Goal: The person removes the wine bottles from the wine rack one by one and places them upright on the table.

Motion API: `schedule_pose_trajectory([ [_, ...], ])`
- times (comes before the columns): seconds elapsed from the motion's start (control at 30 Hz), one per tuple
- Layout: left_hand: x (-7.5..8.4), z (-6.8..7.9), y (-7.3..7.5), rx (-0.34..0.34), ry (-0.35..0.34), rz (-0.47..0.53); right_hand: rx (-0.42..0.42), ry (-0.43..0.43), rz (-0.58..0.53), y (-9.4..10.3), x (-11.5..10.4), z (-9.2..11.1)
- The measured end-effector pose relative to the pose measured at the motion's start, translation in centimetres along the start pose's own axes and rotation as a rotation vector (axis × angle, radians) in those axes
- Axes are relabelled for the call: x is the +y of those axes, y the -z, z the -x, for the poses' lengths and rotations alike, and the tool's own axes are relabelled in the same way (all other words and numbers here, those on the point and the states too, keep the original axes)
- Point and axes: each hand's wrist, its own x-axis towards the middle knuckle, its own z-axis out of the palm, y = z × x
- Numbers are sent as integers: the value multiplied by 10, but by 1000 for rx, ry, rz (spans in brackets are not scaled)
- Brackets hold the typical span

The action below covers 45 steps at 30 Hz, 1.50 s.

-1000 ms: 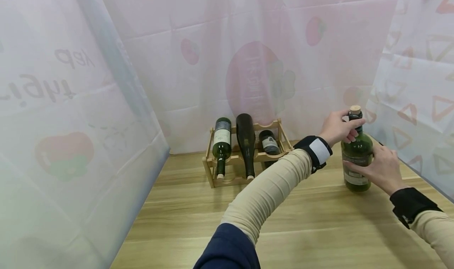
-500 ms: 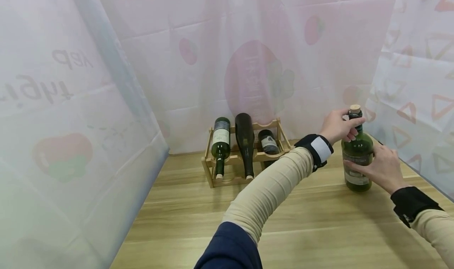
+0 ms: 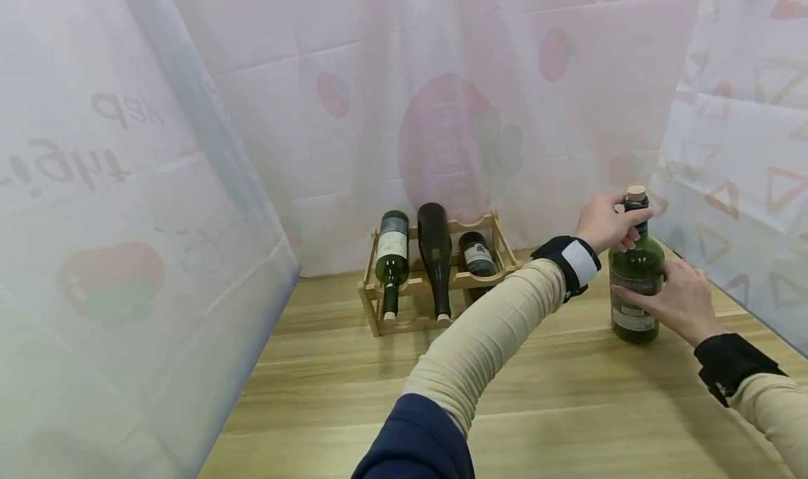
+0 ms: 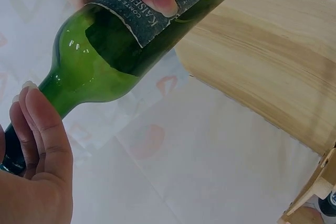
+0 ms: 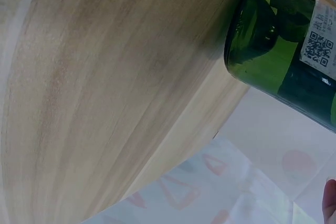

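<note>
Head view: right of the wooden rack (image 3: 470, 280), the left hand (image 3: 602, 223), nearer it, grips the neck of the upright green bottle (image 3: 637, 259); the right hand (image 3: 684, 300) grips its body from the side farther from the rack.

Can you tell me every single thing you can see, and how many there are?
Upright bottle: one, green, at the right, between the hands
Green rack bottle: one, green with a pale label, rack's left
Dark rack bottle: one, very dark, rack's middle
Small-looking rack bottle: one, dark with a pale label, rack's right, partly hidden
Corks: three visible, tan, in the upright bottle and two rack bottles
Rack: one, light wood, on the table
Table: one, light wood, underneath
Printed sheets: pale, around the sides and back
Left hand: one, around the upright bottle's neck
Right hand: one, gripping its body
Wrist straps: two, black
Sleeves: beige on both arms, navy higher on the left
</note>
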Motion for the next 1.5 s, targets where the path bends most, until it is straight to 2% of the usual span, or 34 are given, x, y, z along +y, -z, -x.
schedule_pose_trajectory([
  [0.33,4,-3,-9,36,19,-75,28,-16,-19,-4,2,3],
  [0.47,4,-8,-13,67,27,-160,27,-16,-32,-6,2,2],
  [0.57,4,-10,-16,82,7,-238,24,-30,-48,-6,3,2],
  [0.8,2,-12,-23,72,-27,-339,14,-65,-78,-7,5,12],
  [0.97,7,-16,-26,53,-44,-387,-6,-87,-76,-4,5,11],
  [1.1,12,-18,-26,42,-47,-409,-4,-79,-69,-1,3,9],
  [1.33,11,-15,-25,-8,-45,-365,-37,-101,-78,2,-2,15],
  [1.5,12,-16,-23,-12,-48,-363,-57,-115,-81,3,-3,14],
])
